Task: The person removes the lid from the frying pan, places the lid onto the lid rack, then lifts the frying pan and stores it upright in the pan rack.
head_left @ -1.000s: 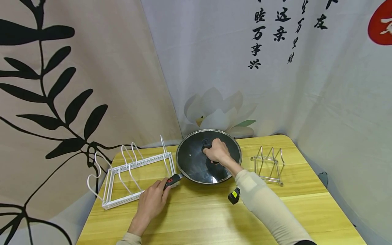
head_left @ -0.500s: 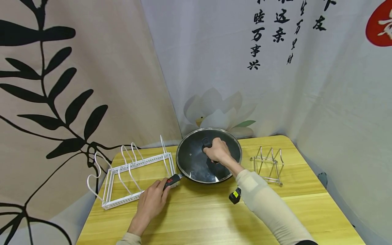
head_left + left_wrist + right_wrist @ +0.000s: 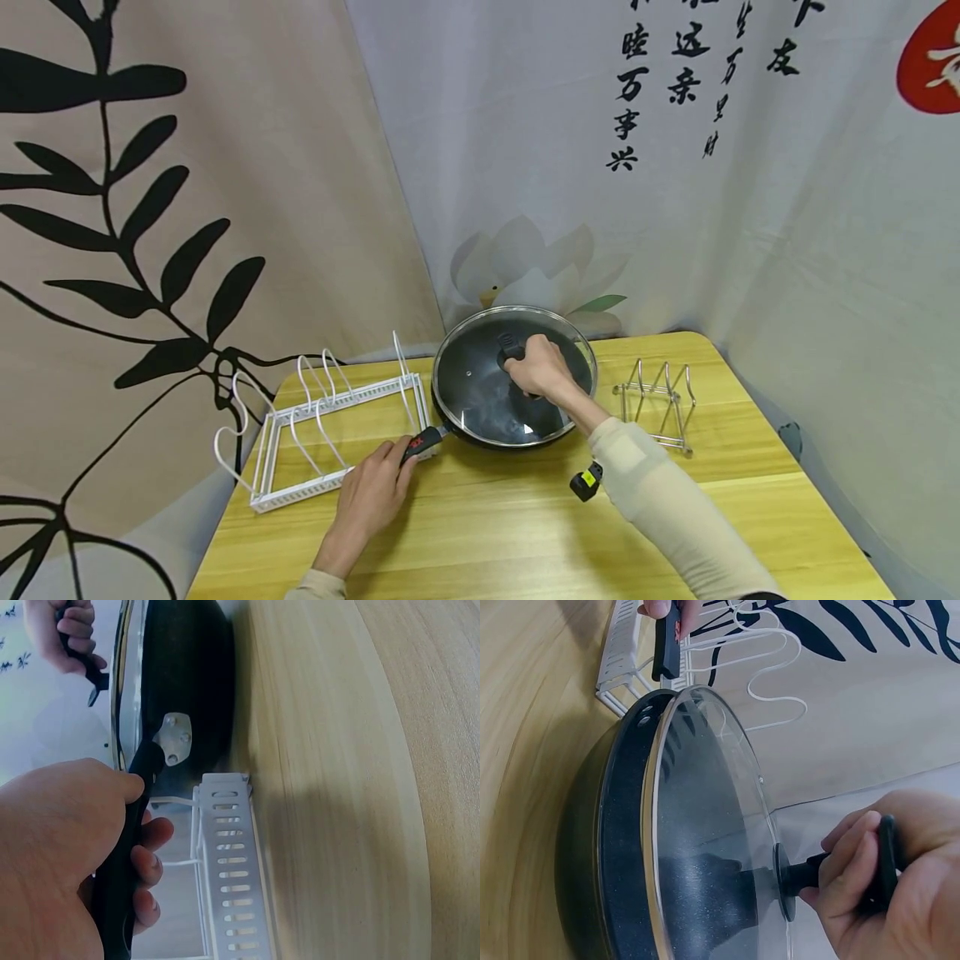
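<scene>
A dark frying pan [image 3: 581, 847] stands at the back middle of the table, under a glass lid [image 3: 472, 400] with a metal rim. My left hand [image 3: 375, 492] grips the pan's black handle [image 3: 422, 443], thumb along its top and fingers curled beneath in the left wrist view. Above the lid, my right hand [image 3: 542, 367] holds its black knob [image 3: 512, 343]; the fingers wrap round it in the right wrist view [image 3: 855, 877]. Along part of the edge, the lid's rim [image 3: 654, 825] shows a gap from the pan's rim. The pan's inside appears only dimly through the glass.
Left of the pan lies a white rack [image 3: 300, 492] with upright wire loops, its near right corner close to the pan handle. A small silver wire rack [image 3: 663, 408] stands to the right, behind the right forearm. Printed curtains [image 3: 525, 167] hang behind the table [image 3: 510, 525].
My right hand has moved slightly up and to the right with the lid, which has lifted a little from the pan. My left hand has kept its hold on the handle.
</scene>
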Motion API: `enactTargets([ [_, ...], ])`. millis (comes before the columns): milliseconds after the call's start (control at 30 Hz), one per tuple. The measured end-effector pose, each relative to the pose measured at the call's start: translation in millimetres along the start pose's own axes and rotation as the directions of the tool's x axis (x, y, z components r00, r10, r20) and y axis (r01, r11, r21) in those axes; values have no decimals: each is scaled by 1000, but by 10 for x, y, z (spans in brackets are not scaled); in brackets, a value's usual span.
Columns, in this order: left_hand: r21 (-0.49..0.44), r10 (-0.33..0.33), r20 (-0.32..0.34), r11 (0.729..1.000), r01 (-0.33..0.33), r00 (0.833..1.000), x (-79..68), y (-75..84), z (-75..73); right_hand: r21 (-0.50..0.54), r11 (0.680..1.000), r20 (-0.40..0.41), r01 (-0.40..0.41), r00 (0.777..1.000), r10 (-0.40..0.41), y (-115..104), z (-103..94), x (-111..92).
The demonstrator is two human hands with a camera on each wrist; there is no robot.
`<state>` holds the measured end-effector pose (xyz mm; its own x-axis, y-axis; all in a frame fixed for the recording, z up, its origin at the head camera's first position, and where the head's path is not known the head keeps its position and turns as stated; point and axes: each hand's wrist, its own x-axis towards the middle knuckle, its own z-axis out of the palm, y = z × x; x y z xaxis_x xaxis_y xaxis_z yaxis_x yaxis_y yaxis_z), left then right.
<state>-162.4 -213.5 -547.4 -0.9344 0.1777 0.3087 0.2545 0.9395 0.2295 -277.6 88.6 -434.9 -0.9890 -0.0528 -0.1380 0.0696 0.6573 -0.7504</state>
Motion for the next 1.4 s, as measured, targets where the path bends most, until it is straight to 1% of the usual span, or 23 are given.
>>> enactTargets([
  [267, 8, 26, -40, 1000, -26, 999, -2, 4, -8, -22, 1000, -24, 21, 999, -21, 17, -79, -53],
  [500, 3, 21, -33, 1000, -21, 999, -8, 12, -5, -18, 998, -46, 61, 997, -62, 40, -133, -117],
  [633, 5, 22, -34, 1000, -22, 999, -12, 21, -12, -17, 998, -54, 60, 997, -60, 36, -160, -159],
  [1000, 6, 23, -16, 1000, -22, 1000, -13, 13, -4, 11, 998, -14, 58, 998, -57, 18, -247, -257],
  [1233, 19, 22, -19, 1000, -22, 1000, -12, 16, -7, 29, 997, -12, 67, 998, -67, 9, -300, -321],
  [1400, 14, 17, -8, 1000, -17, 1000, -15, 22, -17, 58, 996, -1, 69, 998, -69, 24, -329, -375],
])
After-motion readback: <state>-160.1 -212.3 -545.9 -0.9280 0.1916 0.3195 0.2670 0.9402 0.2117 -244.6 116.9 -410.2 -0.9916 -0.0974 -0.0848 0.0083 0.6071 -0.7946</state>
